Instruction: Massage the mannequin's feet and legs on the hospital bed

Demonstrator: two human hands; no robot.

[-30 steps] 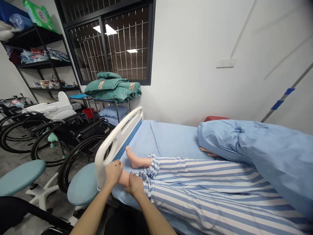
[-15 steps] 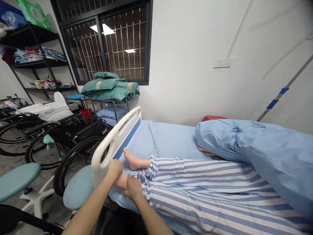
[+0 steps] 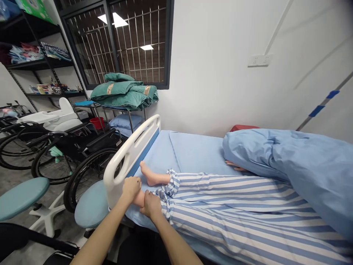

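Observation:
A figure in blue-and-white striped trousers [image 3: 220, 191] lies on the bed, only its legs and part of a hand [image 3: 235, 165] showing. My left hand [image 3: 131, 188] is wrapped over the front part of the nearer foot [image 3: 139, 198], hiding its toes. Closer to the trouser cuff, my right hand [image 3: 151, 204] grips the ankle of that same leg. The other bare foot [image 3: 150, 176] rests on the sheet just beyond, toes up, touched by neither hand.
A white footboard [image 3: 113, 169] stands close to my left hand. Bunched blue bedding [image 3: 275, 151] covers the figure's upper part. To the left are stools [image 3: 92, 204], wheelchairs [image 3: 82, 176] and a black shelf rack [image 3: 52, 66]. Green folded quilts [image 3: 124, 94] lie below the window.
The view has shifted slightly, so the bed and room sit higher in it. My left hand has moved a little toward my right hand, and both grips on the leg stay.

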